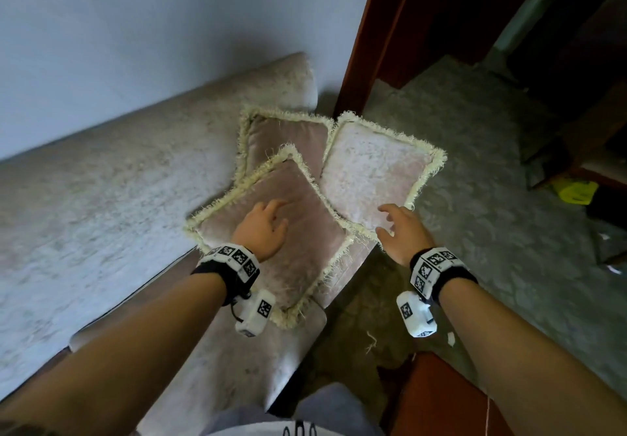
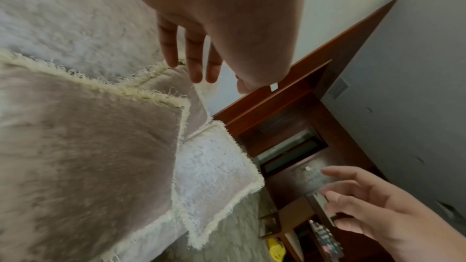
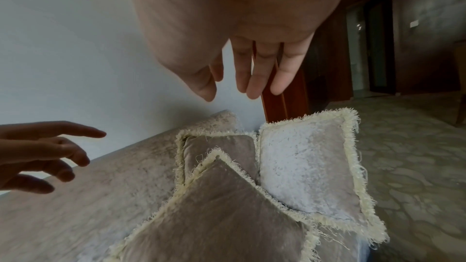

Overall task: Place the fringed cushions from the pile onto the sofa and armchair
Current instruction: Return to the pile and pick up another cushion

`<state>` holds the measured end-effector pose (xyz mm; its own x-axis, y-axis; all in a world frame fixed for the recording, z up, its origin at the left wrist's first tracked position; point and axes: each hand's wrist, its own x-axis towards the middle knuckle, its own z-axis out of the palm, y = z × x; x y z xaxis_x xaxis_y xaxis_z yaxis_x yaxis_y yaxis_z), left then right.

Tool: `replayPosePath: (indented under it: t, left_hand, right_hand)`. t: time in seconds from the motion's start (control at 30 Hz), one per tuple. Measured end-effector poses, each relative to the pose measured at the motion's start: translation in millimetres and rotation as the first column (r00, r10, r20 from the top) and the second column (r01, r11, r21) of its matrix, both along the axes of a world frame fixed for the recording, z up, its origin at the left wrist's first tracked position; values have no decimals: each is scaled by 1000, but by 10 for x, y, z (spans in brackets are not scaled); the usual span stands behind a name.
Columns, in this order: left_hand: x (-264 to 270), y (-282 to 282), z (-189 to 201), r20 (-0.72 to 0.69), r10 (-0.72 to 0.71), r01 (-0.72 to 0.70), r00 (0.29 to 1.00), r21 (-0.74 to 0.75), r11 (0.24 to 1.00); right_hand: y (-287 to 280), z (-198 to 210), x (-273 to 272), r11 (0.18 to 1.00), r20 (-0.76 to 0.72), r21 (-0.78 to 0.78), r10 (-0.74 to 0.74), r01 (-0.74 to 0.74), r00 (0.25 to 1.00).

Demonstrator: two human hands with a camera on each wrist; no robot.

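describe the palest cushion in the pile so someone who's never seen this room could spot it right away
Find the long pale sofa against the wall; three fringed cushions are piled at its end nearest the wooden door frame. The palest cushion lies on the door side, overhanging the floor. Its whitish cover sets it apart from the two brownish-pink ones beside it.

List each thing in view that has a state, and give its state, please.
left hand: open, fingers spread above the near cushion, holding nothing.
right hand: open, beside the pale cushion's edge, holding nothing.
near cushion: on top of the pile, tilted.
pale cushion: overhanging the sofa arm.
back cushion: partly covered, against the sofa.
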<state>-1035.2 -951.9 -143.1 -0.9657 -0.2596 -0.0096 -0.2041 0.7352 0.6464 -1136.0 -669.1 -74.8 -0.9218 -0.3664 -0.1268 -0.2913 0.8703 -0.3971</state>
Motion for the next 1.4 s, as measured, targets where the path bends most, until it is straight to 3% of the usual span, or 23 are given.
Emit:
replayPosePath:
  t: [0.27, 0.53, 0.67, 0.83, 1.0, 1.07, 1.13, 1.23, 1.4]
  left_hand:
    - [-647, -492, -862, 198, 223, -230, 954, 12, 973]
    - [-891, -593, -1976, 435, 447, -514, 781, 42, 857]
    - [-919, -543, -2443, 527, 522, -631, 671, 38, 775]
    - [-947, -588, -3028, 625, 498, -654, 601, 28, 756]
    - [-1065, -570, -3480, 592, 582, -721, 558, -2, 693]
    - [-1029, -562, -3616, 581, 603, -757, 546, 35, 653]
    - [-998, -605, -3709, 593, 560, -756, 578, 133, 640]
    - [-981, -749, -3871, 619, 467, -700, 632, 195, 687]
    - [-1019, -910, -4044, 655, 402, -657, 640, 196, 728]
  right_hand:
    - [-563, -830, -1450, 968, 135, 133, 194, -212, 972]
    - [-1176, -1978, -2863, 798, 369, 297, 411, -525, 834]
    - [-1420, -2547, -3295, 717, 470, 284, 476, -637, 744]
    - [-1663, -3209, -3694, 571, 515, 361, 538, -738, 668]
    - [-1747, -3809, -3894, 466, 488, 394, 624, -792, 610]
    - [-1738, -4019, -3920, 486, 494, 376, 615, -789, 615]
    - [-1743, -4192, -3939, 532, 505, 267, 632, -803, 587]
    - [-1760, -4437, -3933, 597, 526, 98, 648, -796, 551]
    - [-1773, -4607, -3822, 651, 476, 24, 660, -759, 581]
